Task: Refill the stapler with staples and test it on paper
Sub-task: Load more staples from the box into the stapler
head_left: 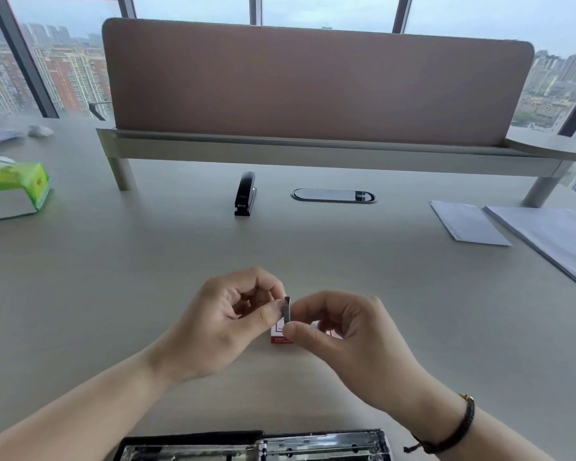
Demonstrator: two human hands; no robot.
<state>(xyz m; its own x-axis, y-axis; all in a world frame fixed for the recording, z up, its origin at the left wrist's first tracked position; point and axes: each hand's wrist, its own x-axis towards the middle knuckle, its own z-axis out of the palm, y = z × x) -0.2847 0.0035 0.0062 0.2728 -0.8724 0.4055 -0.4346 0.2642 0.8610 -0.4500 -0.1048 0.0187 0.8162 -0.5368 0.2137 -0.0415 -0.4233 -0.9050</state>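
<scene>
A wide grey desk (pixel 147 261) fills the view, and everything here is placed against it. Along its far edge stands a brown divider panel (pixel 313 84) on a pale raised shelf. At the desk's right side lie sheets of white paper (pixel 552 237), with a smaller folded sheet (pixel 468 226) just beside them toward the centre. At the desk's left edge sits a green tissue box (pixel 17 191). At the desk's near edge, partly cut off by the frame, an opened stapler (pixel 256 447) lies lengthwise with its shiny metal channel facing up. Toward the back of the desk, near the centre, a small black stapler (pixel 245 194) stands closed, and an oval cable port (pixel 333 195) is set into the surface just to its right.

Above the middle of the desk, the left hand (pixel 220 324) and the right hand (pixel 350 341) meet. Both are curled, and between them they pinch a short strip of staples (pixel 287 309), held upright: the left thumb and fingers hold its upper part from the left, the right thumb and forefinger hold its lower end. Directly beneath the strip, mostly hidden by the fingers, a small red-and-white staple box (pixel 280 337) rests on the desk. A dark bracelet (pixel 459 427) circles the right wrist.
</scene>
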